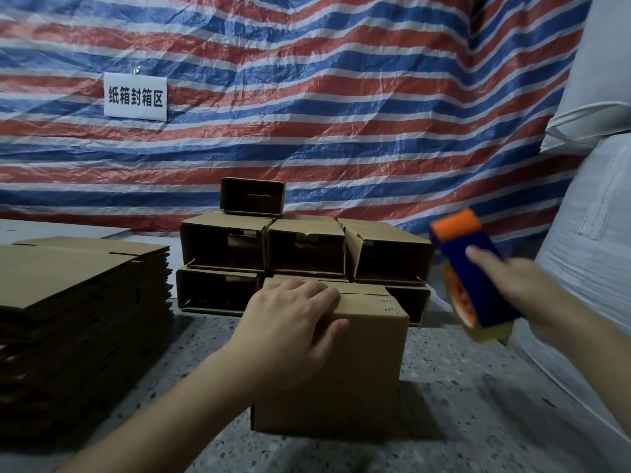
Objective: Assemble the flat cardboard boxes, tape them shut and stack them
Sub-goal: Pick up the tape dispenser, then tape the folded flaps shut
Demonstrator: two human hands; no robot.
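An assembled brown cardboard box (358, 377) stands on the speckled floor in front of me. My left hand (290, 322) lies over its top left corner, fingers across the folded top flaps and thumb down the front face. My right hand (522, 288) grips a blue and orange tape dispenser (474, 278) in the air to the right of the box, blurred by motion. A tall pile of flat cardboard boxes (75, 302) sits at the left. Behind the box, several assembled boxes (307, 247) lie stacked on their sides with open ends facing me.
A red, white and blue striped tarp (307, 97) hangs across the back with a white paper sign (135, 96) on it. Large white sacks (594, 216) rise along the right side. The speckled floor (461, 404) shows around the box.
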